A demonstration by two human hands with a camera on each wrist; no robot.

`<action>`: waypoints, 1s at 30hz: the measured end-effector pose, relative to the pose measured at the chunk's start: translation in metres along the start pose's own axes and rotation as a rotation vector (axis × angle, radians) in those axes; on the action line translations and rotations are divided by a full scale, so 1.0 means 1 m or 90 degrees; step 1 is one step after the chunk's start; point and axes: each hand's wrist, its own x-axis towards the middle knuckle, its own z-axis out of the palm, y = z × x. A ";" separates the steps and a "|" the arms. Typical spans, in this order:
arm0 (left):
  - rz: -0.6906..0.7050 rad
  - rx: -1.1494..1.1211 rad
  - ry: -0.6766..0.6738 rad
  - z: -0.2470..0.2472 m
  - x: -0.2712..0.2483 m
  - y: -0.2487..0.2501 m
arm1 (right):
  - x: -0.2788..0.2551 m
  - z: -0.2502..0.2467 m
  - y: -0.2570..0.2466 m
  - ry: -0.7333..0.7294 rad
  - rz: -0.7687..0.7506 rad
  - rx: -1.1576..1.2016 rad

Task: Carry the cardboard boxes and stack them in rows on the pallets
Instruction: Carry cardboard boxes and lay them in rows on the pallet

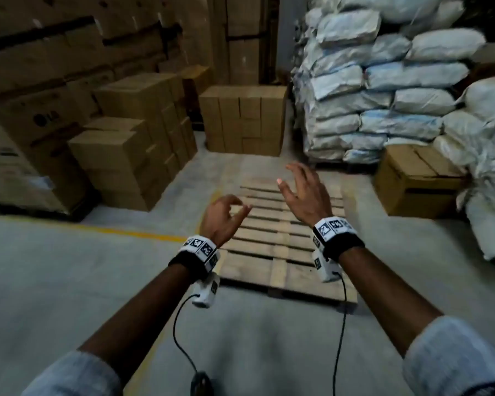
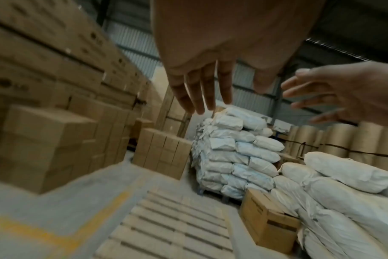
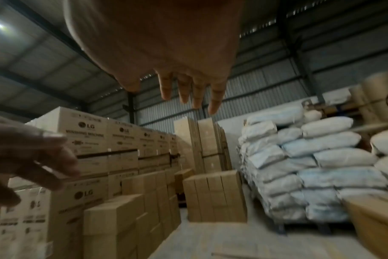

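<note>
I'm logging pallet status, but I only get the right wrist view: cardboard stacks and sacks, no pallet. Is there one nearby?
Observer: Yes, a slatted wooden pallet lies on the grey concrete floor straight ahead of the person.
Operator: Anything loaded on it?
Observer: No, its slats carry no boxes.
Operator: Any marking beside it?
Observer: A yellow painted line runs along the floor to the pallet's left.

Concrete floor point(image 1: 69, 281) carries wooden pallet point(image 1: 280, 252), stacked boxes point(image 1: 126, 161)
</note>
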 end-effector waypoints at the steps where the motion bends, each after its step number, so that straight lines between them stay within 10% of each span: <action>1: -0.035 -0.030 -0.020 0.005 -0.003 -0.024 | -0.006 0.026 -0.001 -0.027 0.025 0.027; 8: -0.146 -0.107 -0.193 0.013 -0.008 -0.180 | -0.021 0.185 -0.019 -0.240 0.138 0.084; 15: -0.247 -0.158 -0.169 -0.028 0.030 -0.299 | 0.011 0.300 -0.084 -0.305 0.205 0.195; 30: -0.325 -0.102 -0.216 -0.088 0.231 -0.507 | 0.221 0.547 -0.140 -0.400 0.177 0.251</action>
